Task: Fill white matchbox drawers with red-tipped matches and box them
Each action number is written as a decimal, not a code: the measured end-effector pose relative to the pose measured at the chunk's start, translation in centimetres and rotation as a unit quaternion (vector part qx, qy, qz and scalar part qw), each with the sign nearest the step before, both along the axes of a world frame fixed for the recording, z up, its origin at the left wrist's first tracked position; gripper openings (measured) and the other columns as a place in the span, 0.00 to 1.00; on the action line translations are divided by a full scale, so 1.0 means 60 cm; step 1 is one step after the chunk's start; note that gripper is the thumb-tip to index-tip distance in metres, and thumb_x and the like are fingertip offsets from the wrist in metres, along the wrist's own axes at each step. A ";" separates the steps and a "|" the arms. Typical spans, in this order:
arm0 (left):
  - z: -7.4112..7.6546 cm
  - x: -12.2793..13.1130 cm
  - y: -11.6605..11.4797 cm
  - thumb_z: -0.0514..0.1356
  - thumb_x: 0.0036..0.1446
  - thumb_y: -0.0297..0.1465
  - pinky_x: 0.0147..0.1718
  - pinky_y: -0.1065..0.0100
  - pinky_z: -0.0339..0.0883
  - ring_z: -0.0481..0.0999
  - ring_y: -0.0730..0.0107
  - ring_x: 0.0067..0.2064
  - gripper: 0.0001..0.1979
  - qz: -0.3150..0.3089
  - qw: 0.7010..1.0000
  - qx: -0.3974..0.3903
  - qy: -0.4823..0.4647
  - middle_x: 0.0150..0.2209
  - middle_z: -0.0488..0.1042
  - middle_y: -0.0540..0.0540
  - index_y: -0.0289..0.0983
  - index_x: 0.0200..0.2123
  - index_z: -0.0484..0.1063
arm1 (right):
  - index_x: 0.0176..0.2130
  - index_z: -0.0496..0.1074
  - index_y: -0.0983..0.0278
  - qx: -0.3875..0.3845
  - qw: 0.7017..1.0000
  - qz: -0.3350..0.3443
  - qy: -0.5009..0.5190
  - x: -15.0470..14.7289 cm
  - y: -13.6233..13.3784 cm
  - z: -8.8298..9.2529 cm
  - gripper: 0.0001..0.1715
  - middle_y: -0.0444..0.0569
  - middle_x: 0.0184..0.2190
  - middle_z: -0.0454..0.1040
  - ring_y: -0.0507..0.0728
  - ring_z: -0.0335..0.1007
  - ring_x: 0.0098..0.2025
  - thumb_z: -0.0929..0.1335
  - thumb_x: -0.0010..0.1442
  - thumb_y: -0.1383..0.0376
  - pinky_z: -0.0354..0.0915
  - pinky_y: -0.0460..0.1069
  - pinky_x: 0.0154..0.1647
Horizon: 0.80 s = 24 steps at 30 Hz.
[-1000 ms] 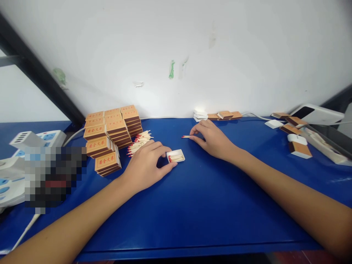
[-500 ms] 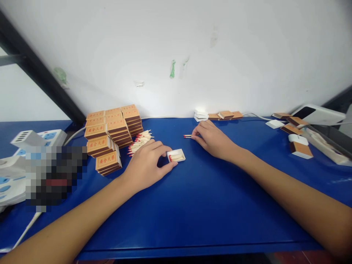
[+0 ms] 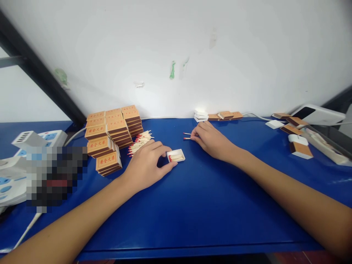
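Observation:
A small white matchbox tray with several red-tipped matches in it lies on the blue table. My left hand grips the tray's left end between thumb and fingers. To the tray's upper right, my right hand pinches matches, whose red heads point left and stand slightly apart. Just behind my left hand is a loose pile of red-headed matches, partly covered by that hand. Stacked orange matchboxes stand left of the pile.
White trays and orange matchboxes lie along the wall. On the right are more matchboxes, a white earphone case and a white device. A power strip and a blurred dark object occupy the left.
The match heads at my right fingertips have spread apart, one now higher than the other. My left hand and the tray have stayed in place.

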State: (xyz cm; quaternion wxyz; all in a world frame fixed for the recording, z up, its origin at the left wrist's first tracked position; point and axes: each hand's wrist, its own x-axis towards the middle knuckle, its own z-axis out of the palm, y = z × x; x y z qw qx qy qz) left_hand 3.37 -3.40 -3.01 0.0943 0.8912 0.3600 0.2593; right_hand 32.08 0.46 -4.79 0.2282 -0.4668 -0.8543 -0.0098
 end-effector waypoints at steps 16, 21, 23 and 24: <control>-0.001 0.001 -0.001 0.67 0.65 0.38 0.43 0.58 0.69 0.75 0.60 0.40 0.09 -0.001 1.000 0.011 -0.002 0.35 0.76 0.47 0.39 0.42 0.77 | 0.40 0.74 0.64 0.028 0.996 0.057 -0.069 -0.094 -0.088 0.045 0.13 0.56 0.40 0.73 0.63 0.63 0.43 0.61 0.75 0.68 0.64 0.58 0.47; 0.002 0.002 -0.003 0.67 0.65 0.38 0.41 0.58 0.69 0.75 0.60 0.39 0.09 -0.017 1.000 0.006 -0.001 0.35 0.76 0.47 0.39 0.41 0.77 | 0.44 0.73 0.62 0.007 0.996 0.091 -0.006 -0.092 -0.091 0.050 0.08 0.54 0.43 0.72 0.62 0.64 0.45 0.64 0.75 0.64 0.65 0.57 0.47; 0.001 0.002 -0.003 0.66 0.65 0.38 0.42 0.58 0.69 0.75 0.60 0.40 0.09 -0.023 1.000 0.011 -0.001 0.35 0.76 0.47 0.39 0.41 0.77 | 0.44 0.74 0.62 0.000 0.994 0.110 -0.007 -0.095 -0.092 0.046 0.09 0.53 0.41 0.71 0.61 0.64 0.44 0.65 0.75 0.64 0.65 0.56 0.47; 0.001 0.002 -0.003 0.66 0.65 0.38 0.42 0.58 0.69 0.75 0.59 0.40 0.09 -0.024 1.000 0.013 -0.001 0.35 0.76 0.47 0.38 0.41 0.77 | 0.43 0.74 0.62 -0.001 0.993 0.114 -0.010 -0.096 -0.092 0.044 0.10 0.53 0.41 0.71 0.61 0.64 0.43 0.64 0.75 0.65 0.65 0.56 0.46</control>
